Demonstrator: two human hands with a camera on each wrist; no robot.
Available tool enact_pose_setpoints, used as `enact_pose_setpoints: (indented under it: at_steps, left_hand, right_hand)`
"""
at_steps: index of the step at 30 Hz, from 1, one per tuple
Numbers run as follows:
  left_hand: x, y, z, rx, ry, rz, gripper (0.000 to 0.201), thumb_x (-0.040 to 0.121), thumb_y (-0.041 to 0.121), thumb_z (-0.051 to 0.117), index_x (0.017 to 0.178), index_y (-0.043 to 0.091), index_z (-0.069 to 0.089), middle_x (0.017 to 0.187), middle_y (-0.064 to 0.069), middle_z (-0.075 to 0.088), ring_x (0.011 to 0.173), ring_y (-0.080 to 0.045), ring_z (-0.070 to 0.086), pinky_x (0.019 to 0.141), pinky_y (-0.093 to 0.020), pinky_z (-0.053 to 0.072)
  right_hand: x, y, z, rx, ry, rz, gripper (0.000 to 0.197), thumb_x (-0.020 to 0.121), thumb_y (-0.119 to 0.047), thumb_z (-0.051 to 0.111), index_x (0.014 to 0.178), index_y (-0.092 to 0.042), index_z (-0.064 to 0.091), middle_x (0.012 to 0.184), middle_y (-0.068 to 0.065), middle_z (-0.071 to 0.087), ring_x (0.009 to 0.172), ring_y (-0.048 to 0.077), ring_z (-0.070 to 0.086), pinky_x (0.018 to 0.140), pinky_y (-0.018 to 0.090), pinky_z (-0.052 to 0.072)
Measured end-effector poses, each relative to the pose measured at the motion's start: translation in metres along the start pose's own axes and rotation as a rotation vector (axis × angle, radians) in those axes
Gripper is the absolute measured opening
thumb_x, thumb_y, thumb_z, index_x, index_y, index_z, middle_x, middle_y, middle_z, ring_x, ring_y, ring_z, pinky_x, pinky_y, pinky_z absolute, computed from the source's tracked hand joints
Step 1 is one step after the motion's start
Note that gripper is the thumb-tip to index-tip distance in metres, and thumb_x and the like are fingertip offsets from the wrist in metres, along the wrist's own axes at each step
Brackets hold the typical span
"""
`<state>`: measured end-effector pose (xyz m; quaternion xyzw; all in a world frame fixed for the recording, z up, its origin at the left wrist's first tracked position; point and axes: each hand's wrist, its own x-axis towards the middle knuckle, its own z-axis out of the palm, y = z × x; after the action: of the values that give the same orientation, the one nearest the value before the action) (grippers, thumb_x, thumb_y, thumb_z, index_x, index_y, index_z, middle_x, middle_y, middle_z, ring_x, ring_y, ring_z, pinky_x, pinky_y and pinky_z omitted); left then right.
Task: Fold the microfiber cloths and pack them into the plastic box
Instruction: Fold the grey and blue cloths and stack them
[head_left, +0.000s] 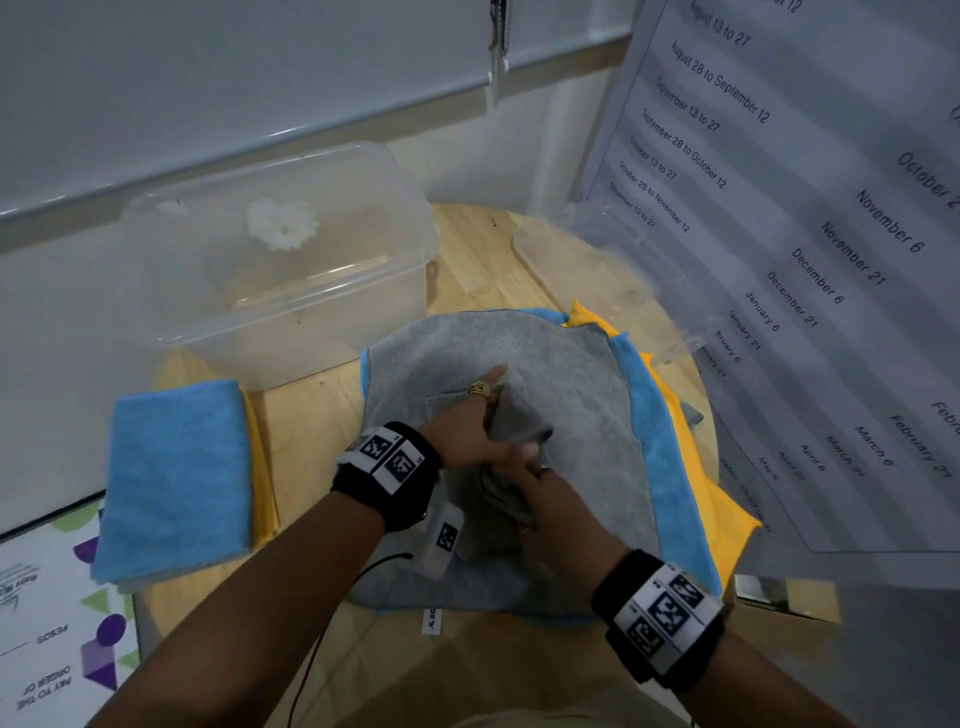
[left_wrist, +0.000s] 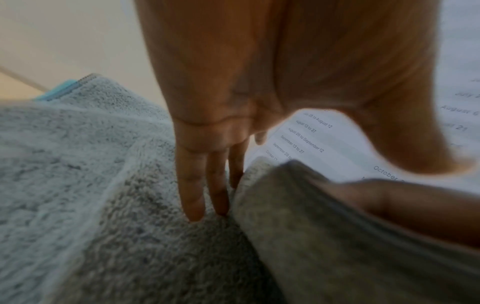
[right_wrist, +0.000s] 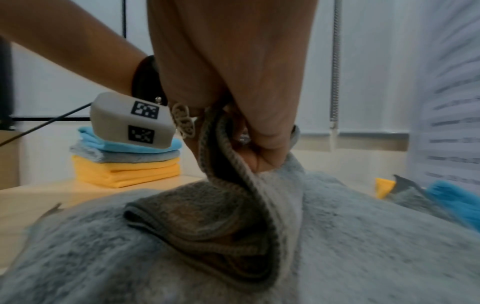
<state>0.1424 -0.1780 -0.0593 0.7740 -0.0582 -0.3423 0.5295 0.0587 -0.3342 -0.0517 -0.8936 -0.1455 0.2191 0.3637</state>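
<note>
Your right hand (head_left: 550, 512) pinches the edge of the grey cloth (head_left: 571, 364) between thumb and curled fingers and lifts a fold of it. Your left hand (head_left: 467, 426) lies flat on the same cloth, fingers (left_wrist: 192, 197) straight and pressing beside the fold. The grey cloth is on top of a blue cloth (head_left: 660, 431) and a yellow cloth (head_left: 722, 509) on the round wooden table (head_left: 306, 431). The plastic box (head_left: 280, 270) stands open behind, near the folded stack (head_left: 176, 478), blue on top. On the right, a paper schedule (head_left: 810, 218) reads "August 28 to September 12", "October 13 to 27", "November 6", "December 21". At the left edge, a sheet (head_left: 47, 649) shows "PAY TO THE ORDER OF" and "PESOS".
</note>
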Motion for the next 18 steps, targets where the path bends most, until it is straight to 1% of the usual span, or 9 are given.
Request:
enact_pose_setpoints:
  at_steps: [2, 4, 6, 8, 10, 13, 15, 16, 18]
  left_hand:
    - [-0.004, -0.003, -0.001, 0.113, 0.044, 0.014, 0.120, 0.062, 0.041, 0.082, 0.149, 0.017, 0.003, 0.149, 0.005, 0.028, 0.134, -0.007, 0.031, 0.112, -0.027, 0.028]
    - [-0.004, -0.008, -0.005, 0.136, 0.204, 0.007, 0.089, 0.073, 0.028, 0.078, 0.143, 0.013, 0.027, 0.139, 0.005, 0.038, 0.127, -0.006, 0.036, 0.106, -0.022, 0.031]
    - [0.000, -0.019, -0.011, 0.072, 0.416, -0.054, 0.053, 0.081, 0.028, 0.068, 0.126, 0.009, 0.047, 0.123, -0.008, 0.057, 0.117, -0.023, 0.054, 0.098, -0.034, 0.046]
    - [0.001, -0.027, -0.016, 0.097, 0.521, -0.124, 0.034, 0.091, 0.026, 0.055, 0.111, -0.001, 0.051, 0.111, -0.020, 0.061, 0.106, -0.034, 0.058, 0.091, -0.041, 0.049]
    - [0.002, -0.033, -0.020, 0.061, 0.508, -0.159, 0.031, 0.095, 0.024, 0.050, 0.111, -0.003, 0.050, 0.115, -0.020, 0.059, 0.109, -0.033, 0.056, 0.091, -0.038, 0.046]
    - [0.001, -0.037, -0.021, 0.069, 0.487, -0.160, 0.036, 0.094, 0.025, 0.052, 0.118, -0.001, 0.051, 0.121, -0.018, 0.058, 0.113, -0.031, 0.054, 0.095, -0.036, 0.043]
    - [0.002, -0.044, -0.021, 0.073, 0.485, -0.162, 0.033, 0.092, 0.024, 0.056, 0.116, 0.001, 0.054, 0.117, -0.017, 0.060, 0.110, -0.031, 0.056, 0.092, -0.034, 0.044]
    - [0.003, -0.045, -0.021, 0.070, 0.488, -0.167, 0.032, 0.090, 0.024, 0.058, 0.113, 0.002, 0.056, 0.115, -0.017, 0.061, 0.109, -0.030, 0.057, 0.090, -0.033, 0.044]
    - [0.004, -0.047, -0.021, 0.076, 0.505, -0.178, 0.033, 0.089, 0.028, 0.060, 0.110, 0.003, 0.058, 0.112, -0.015, 0.062, 0.106, -0.028, 0.058, 0.086, -0.030, 0.043]
  right_hand:
    - [0.003, -0.010, 0.007, 0.043, -0.020, -0.063, 0.062, 0.080, 0.010, 0.049, 0.139, -0.010, 0.040, 0.139, 0.012, 0.042, 0.128, 0.024, 0.040, 0.108, 0.014, 0.027]
    - [0.007, -0.013, 0.015, 0.027, -0.073, -0.082, 0.065, 0.079, 0.011, 0.049, 0.139, -0.011, 0.038, 0.138, 0.015, 0.040, 0.125, 0.029, 0.039, 0.104, 0.020, 0.032]
    - [0.010, -0.010, 0.022, 0.006, -0.103, -0.054, 0.067, 0.077, 0.011, 0.049, 0.138, -0.013, 0.038, 0.131, 0.016, 0.042, 0.116, 0.032, 0.043, 0.096, 0.033, 0.039]
    - [0.009, -0.007, 0.030, 0.024, -0.090, -0.054, 0.067, 0.076, 0.010, 0.049, 0.137, -0.014, 0.039, 0.126, 0.016, 0.046, 0.111, 0.032, 0.048, 0.092, 0.039, 0.043]
    - [0.006, -0.005, 0.036, 0.056, -0.050, -0.059, 0.070, 0.076, 0.011, 0.050, 0.139, -0.016, 0.036, 0.132, 0.013, 0.044, 0.117, 0.028, 0.046, 0.099, 0.037, 0.042]
    - [0.001, 0.000, 0.037, 0.104, 0.016, 0.025, 0.076, 0.077, 0.006, 0.056, 0.143, -0.015, 0.026, 0.138, 0.007, 0.034, 0.127, 0.017, 0.034, 0.108, 0.024, 0.031]
    - [-0.001, 0.007, 0.038, 0.082, 0.026, 0.070, 0.062, 0.078, 0.002, 0.056, 0.136, -0.011, 0.037, 0.130, 0.009, 0.040, 0.121, 0.020, 0.040, 0.096, 0.020, 0.034]
    - [-0.002, 0.011, 0.039, 0.042, 0.014, 0.053, 0.053, 0.079, 0.001, 0.056, 0.129, -0.009, 0.047, 0.124, 0.010, 0.044, 0.115, 0.022, 0.044, 0.087, 0.017, 0.033]
    - [-0.004, 0.014, 0.041, -0.049, -0.026, -0.045, 0.036, 0.081, -0.003, 0.056, 0.117, -0.006, 0.061, 0.113, 0.013, 0.052, 0.104, 0.027, 0.051, 0.079, 0.020, 0.034]
